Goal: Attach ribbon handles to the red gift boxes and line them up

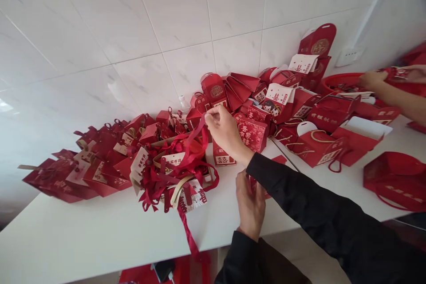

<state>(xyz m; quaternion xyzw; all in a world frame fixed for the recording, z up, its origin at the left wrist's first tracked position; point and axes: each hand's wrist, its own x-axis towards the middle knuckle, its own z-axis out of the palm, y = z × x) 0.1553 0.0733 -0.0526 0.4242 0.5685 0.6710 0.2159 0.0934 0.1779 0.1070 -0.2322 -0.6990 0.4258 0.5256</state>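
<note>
Pinching ribbon point(195, 137): right hand point(223, 132), fingertips closed on one strand, held above the tangle, apparently to keep it separate. Left hand point(251, 206): lower, apart from the right, curled around a box point(253, 184), seemingly to steady it; box partly hidden by the sleeve point(286, 191). Bags point(100, 166): crowded along the wall point(133, 84), likely saving table point(83, 235) space.

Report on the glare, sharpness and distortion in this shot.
Head view: pale glare on the tiled wall at far left; head view: right hand and red ribbon fairly clear, the co-worker's nearer hand softer; head view: stretched toward the edges, suggesting a wide lens; head view: top right corner dark.
</note>
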